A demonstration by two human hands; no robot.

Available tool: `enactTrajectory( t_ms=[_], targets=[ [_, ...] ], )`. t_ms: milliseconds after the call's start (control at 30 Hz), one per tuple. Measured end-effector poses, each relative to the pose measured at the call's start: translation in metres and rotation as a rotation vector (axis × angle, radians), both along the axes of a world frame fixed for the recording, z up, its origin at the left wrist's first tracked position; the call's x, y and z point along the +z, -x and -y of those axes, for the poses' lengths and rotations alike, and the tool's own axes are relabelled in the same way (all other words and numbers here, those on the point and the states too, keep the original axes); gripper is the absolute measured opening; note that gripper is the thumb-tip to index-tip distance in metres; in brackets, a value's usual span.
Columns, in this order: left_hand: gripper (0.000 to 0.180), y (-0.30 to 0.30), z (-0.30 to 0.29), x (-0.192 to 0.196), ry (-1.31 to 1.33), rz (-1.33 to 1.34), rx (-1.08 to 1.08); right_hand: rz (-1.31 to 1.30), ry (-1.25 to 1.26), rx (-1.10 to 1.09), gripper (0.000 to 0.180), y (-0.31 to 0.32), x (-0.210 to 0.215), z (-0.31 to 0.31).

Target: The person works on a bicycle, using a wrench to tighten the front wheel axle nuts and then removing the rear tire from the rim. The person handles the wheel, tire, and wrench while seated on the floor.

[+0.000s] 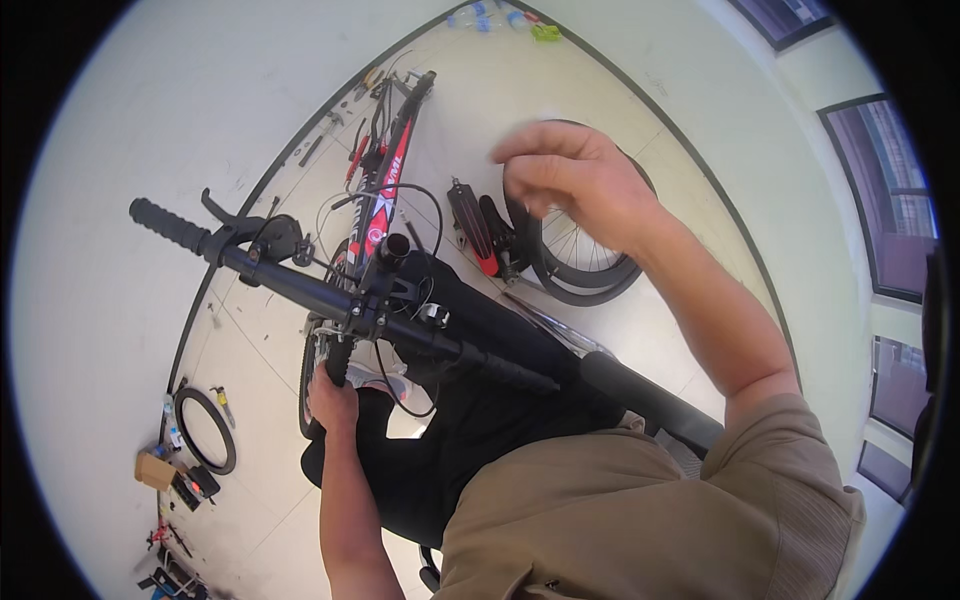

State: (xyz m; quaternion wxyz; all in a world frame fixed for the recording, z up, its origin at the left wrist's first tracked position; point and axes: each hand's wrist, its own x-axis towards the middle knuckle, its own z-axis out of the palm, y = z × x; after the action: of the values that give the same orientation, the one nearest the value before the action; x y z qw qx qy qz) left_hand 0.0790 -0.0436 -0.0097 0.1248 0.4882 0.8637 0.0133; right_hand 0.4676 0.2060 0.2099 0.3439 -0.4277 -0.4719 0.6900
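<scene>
Black-red bicycle (pixel 385 215) stood upright; black handlebar (pixel 340 300) ran diagonally; fork leg (pixel 338 362) gripped low; detached wheel (pixel 580 255) on floor.

Bike repair room: loose wheel (pixel 580 250) and tools (pixel 185 485) on tiled floor (pixel 260 350).

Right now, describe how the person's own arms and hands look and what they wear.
Both hands are bare, no gloves, rings or watch visible. The left hand and its forearm are uncovered right to the picture's lower edge. The right hand leads to a bare forearm, with a short khaki ribbed sleeve covering the upper arm.
</scene>
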Motion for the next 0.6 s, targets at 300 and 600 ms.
enactTrajectory(
  t_ms=[300,600],
  targets=[
    [0.06,0.009,-0.006,0.017,0.017,0.3,0.042,0.418,0.6,-0.04,0.016,-0.08,-0.246,0.052],
    [0.026,-0.049,-0.053,0.086,-0.61,0.695,0.422,0.939,0.173,0.548,0.041,-0.043,-0.424,0.104]
  ],
)
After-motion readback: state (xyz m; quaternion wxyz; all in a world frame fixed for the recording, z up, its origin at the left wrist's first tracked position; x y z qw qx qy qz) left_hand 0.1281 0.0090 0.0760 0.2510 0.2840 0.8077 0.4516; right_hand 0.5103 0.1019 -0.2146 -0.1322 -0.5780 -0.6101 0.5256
